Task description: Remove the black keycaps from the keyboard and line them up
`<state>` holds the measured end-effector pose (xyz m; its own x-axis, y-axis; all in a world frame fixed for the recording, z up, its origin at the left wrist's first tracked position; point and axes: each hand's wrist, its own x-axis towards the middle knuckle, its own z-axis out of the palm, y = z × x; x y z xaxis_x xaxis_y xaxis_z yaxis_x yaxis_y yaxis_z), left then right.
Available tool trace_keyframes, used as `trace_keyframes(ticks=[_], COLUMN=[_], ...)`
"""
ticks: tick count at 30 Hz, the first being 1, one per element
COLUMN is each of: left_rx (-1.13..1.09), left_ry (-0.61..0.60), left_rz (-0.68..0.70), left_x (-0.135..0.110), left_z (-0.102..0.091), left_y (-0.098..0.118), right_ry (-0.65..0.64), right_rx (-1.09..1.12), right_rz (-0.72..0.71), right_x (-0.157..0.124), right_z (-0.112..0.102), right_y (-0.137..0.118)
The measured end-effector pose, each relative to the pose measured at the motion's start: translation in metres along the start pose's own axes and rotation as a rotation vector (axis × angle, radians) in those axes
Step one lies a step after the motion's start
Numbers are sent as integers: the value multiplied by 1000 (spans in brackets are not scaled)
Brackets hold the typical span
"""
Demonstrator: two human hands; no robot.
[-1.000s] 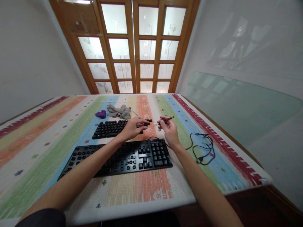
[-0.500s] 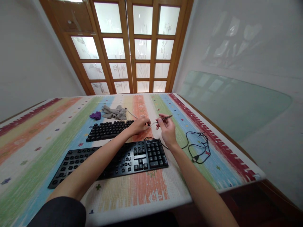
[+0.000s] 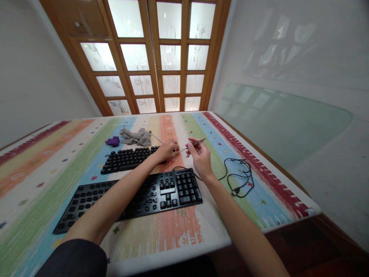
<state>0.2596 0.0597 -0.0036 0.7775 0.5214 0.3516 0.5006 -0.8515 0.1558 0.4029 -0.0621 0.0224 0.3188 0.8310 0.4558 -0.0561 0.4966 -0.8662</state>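
Two black keyboards lie on the striped tablecloth (image 3: 43, 169). The near keyboard (image 3: 129, 196) is full size. My left hand (image 3: 168, 149) rests closed on the right end of the far keyboard (image 3: 127, 158), its fingers curled over the last keys. My right hand (image 3: 198, 156) is raised just right of it, pinching a thin metal tool (image 3: 193, 144) like tweezers or a pen. The tool's tip points left toward my left hand's fingers.
A grey cloth (image 3: 135, 136) and a small purple cloth (image 3: 113, 141) lie behind the far keyboard. A coiled black cable (image 3: 239, 175) with a plug lies right of the near keyboard. The table's right edge and a wooden glazed door (image 3: 161, 57) are beyond.
My left hand has come down from mid-air onto the far keyboard's right end. The camera view has shifted right, so everything sits further left in the picture.
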Motion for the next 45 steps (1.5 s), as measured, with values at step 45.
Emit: trace_keyframes(ticks=[45], left_rx=[-216], left_ry=[-63], left_rz=[-124], left_x=[-165], left_z=[-68], left_y=[86], right_ry=[-870], right_rx=[-216], right_rz=[140], right_x=[-31], right_z=[9], right_y=[-11])
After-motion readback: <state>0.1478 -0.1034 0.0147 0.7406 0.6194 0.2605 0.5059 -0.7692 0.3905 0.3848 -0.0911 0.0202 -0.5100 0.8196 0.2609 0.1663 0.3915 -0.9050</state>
